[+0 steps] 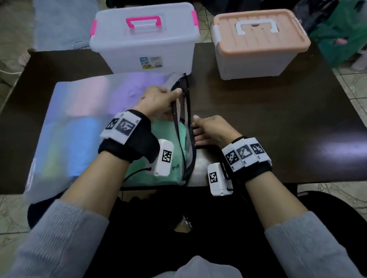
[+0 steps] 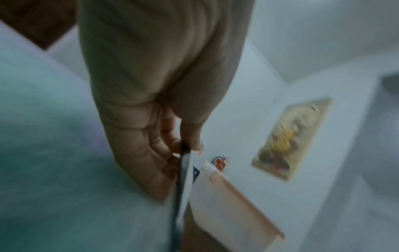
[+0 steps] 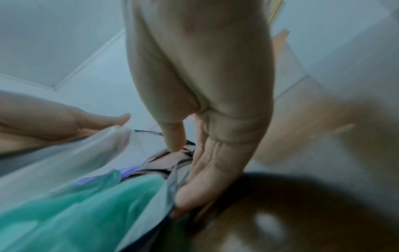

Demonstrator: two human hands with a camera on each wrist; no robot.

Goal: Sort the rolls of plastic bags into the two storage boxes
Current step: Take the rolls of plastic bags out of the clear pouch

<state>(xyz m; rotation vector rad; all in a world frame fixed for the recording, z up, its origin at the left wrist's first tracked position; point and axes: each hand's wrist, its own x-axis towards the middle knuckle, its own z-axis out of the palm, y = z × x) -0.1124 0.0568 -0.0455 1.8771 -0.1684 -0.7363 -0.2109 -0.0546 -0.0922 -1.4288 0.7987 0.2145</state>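
Note:
A large translucent zip bag (image 1: 75, 123) lies on the left of the dark table (image 1: 273, 123). Through it show blurred plastic-bag rolls: a green roll (image 1: 164, 130) (image 3: 86, 213) by the opening, plus purple, pink and blue ones. My left hand (image 1: 174, 93) (image 2: 185, 148) pinches the upper black rim (image 1: 185, 85) of the bag's mouth and lifts it. My right hand (image 1: 195, 127) (image 3: 177, 172) holds the lower rim, its fingers curled under the edge. Both lidded boxes stand behind: a white box with pink handle (image 1: 145, 38) and a peach-lidded box (image 1: 258, 41) (image 2: 233, 196).
The bag reaches the table's front edge near my lap. Bare dark tabletop lies to the right of my right hand and in front of the peach-lidded box. Green and dark bags (image 1: 342, 24) are piled on the tiled floor at the far right.

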